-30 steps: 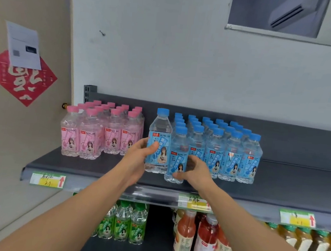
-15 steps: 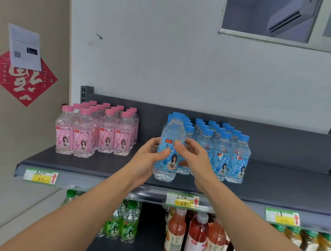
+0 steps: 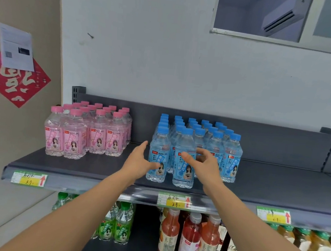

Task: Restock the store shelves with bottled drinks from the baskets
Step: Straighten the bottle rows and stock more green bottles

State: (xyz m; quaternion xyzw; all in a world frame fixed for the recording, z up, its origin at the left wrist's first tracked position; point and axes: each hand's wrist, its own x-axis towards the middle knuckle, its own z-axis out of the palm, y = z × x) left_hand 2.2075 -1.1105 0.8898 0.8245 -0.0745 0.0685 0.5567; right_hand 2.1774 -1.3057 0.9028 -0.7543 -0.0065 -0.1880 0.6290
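Observation:
Several blue-capped soda bottles [image 3: 214,147] stand in rows on the dark grey top shelf [image 3: 96,169]. Two of them are at the front: one at the left [image 3: 159,144] and one [image 3: 186,143] beside it. My left hand [image 3: 137,161] is just left of the front left bottle, fingers spread, its thumb in front of the label; whether it touches is unclear. My right hand [image 3: 201,162] hovers at the right side of the second front bottle with loosely bent fingers, holding nothing.
Several pink-capped bottles [image 3: 88,132] fill the shelf's left part. The shelf right of the blue group is bare. Below stand green-capped bottles [image 3: 120,223], orange and red juice bottles [image 3: 189,237] and tea bottles [image 3: 310,244]. Price tags [image 3: 174,201] line the shelf edge. No basket shows.
One second ago each hand gripped a blue bottle. Both bottles now stand at the front of the blue group, and both hands have let go and drawn back a little.

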